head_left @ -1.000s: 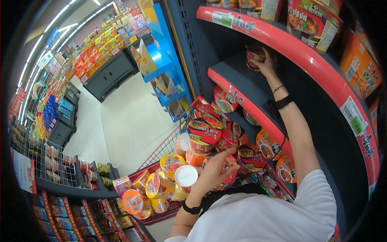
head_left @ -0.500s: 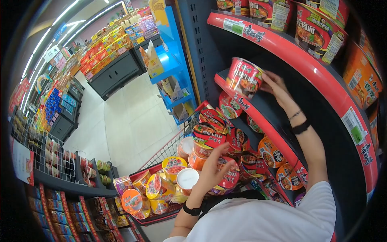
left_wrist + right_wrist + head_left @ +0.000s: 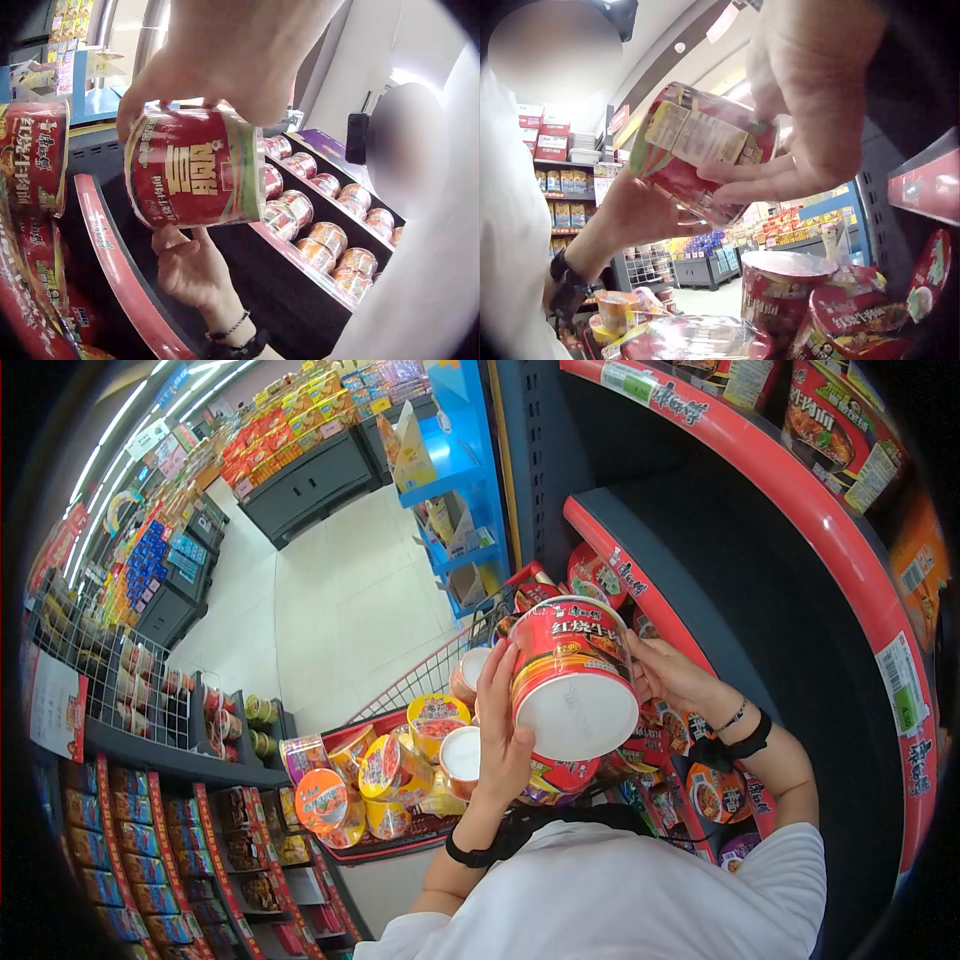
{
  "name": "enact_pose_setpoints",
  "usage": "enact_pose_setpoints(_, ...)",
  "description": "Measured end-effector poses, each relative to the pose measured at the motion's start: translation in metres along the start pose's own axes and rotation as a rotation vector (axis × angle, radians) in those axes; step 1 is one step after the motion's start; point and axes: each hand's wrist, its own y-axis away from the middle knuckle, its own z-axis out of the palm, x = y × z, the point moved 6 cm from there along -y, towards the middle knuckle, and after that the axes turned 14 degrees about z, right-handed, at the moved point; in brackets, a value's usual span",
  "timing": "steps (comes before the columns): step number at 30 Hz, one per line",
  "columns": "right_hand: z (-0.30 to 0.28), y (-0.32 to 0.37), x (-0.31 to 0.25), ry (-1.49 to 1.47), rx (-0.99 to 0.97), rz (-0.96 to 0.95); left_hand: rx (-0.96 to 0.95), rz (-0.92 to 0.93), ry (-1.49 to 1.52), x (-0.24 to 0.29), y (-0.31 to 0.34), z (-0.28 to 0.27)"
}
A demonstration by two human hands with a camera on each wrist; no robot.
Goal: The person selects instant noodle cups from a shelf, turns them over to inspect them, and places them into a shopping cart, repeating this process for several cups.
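Observation:
A red instant noodle cup [image 3: 575, 710] is held between my two hands over the shopping cart [image 3: 420, 680]. Its white base is turned toward the head camera. My left hand [image 3: 503, 730] grips its left side, the thumb close to the base rim. On the opposite side, my right hand [image 3: 675, 675] holds it with the fingers against the wall. The left wrist view shows the cup [image 3: 187, 176] side-on between the hands. A pale label on the cup [image 3: 694, 135] faces the right wrist camera, partly covered by right fingers.
Several noodle cups fill the cart, among them a yellow cup [image 3: 437, 715] and an orange-lidded one [image 3: 321, 800]. Red-edged shelves [image 3: 760, 445] curve along the right. A blue display rack [image 3: 460, 470] stands ahead, beside the aisle floor [image 3: 340, 570].
My right hand has brought the red cup from the dark shelf down and left to above the cart, tipping its base into view. My left hand has risen to meet it and taken hold.

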Motion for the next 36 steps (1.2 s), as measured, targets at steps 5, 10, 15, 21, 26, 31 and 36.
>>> enact_pose_setpoints(5, 0.003, -0.01, 0.016, -0.022, -0.013, -0.04, 0.002, -0.123, 0.096, 0.0, 0.005, -0.002)
enact_pose_setpoints(10, -0.021, -0.008, 0.01, 0.161, 0.235, -0.129, 0.031, -0.28, 0.359, 0.003, 0.012, 0.011)
enact_pose_setpoints(15, -0.033, -0.008, 0.006, 0.144, 0.274, -0.24, -0.08, -0.355, 0.315, 0.002, 0.022, 0.025)
enact_pose_setpoints(21, -0.027, 0.003, -0.007, 0.125, 0.316, -0.276, -0.138, -0.44, 0.307, -0.006, 0.04, 0.037)
enact_pose_setpoints(26, -0.03, 0.001, -0.007, 0.136, 0.315, -0.324, -0.171, -0.502, 0.322, -0.009, 0.046, 0.042)
enact_pose_setpoints(31, -0.035, -0.001, -0.005, 0.148, 0.31, -0.314, -0.177, -0.508, 0.336, -0.006, 0.044, 0.045)
enact_pose_setpoints(36, -0.035, -0.002, -0.004, 0.162, 0.318, -0.322, -0.193, -0.507, 0.331, -0.006, 0.045, 0.045)
